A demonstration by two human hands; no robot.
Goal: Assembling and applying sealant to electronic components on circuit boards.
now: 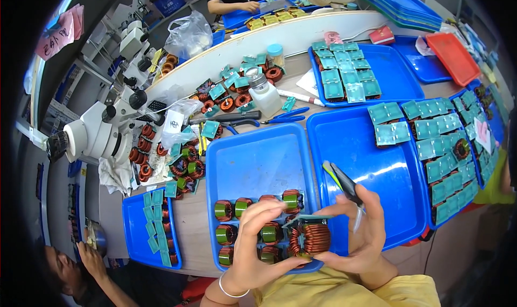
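Microscope (81,129), white, stands at the left of the frame; loose coils (144,144) lie right of it; at lower left a small blue tray (134,226) holds a column of teal-topped pieces (158,227); a large blue tray (258,161) fills the centre, green-banded coils (225,210) standing in rows across its lower part; left hand (249,248), at lower centre, pinches from its side, thumb at the bottom; between the hands, before that tray's lower right corner, is a copper-wound coil (318,238), a teal board (307,219) along its top; right hand (371,242) pinches the coil's other side, a slim black-and-green tool (349,187) tucked among its fingers; the step in hand looks like steadying or turning this coil; the next move seems to call for an even grip, tool tip off the windings; farther right lies another blue tray (361,151).
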